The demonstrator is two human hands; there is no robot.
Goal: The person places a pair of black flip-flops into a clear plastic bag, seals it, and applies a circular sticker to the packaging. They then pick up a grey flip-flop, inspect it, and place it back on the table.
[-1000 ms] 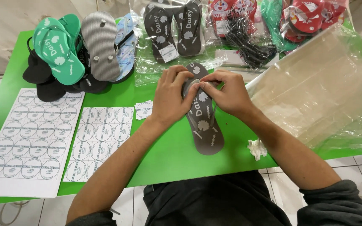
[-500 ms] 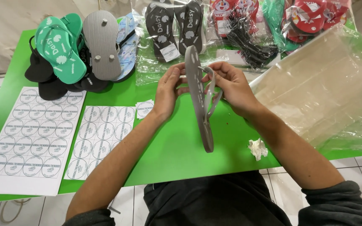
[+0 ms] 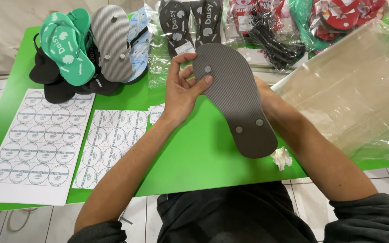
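We hold the grey sandal [image 3: 235, 101] sole-up above the green table [image 3: 194, 153]; our left hand [image 3: 183, 92] pinches its toe end, fingers closed on it, the right hand [image 3: 271, 101] mostly hidden behind. All three strap plugs look seated, while the sticker sheets [image 3: 32, 144] lie untouched beside.

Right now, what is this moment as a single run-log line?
left hand: grips toe of grey sandal, thumb near front plug | right hand: behind it, mostly hidden | sandal: sole up, above green table
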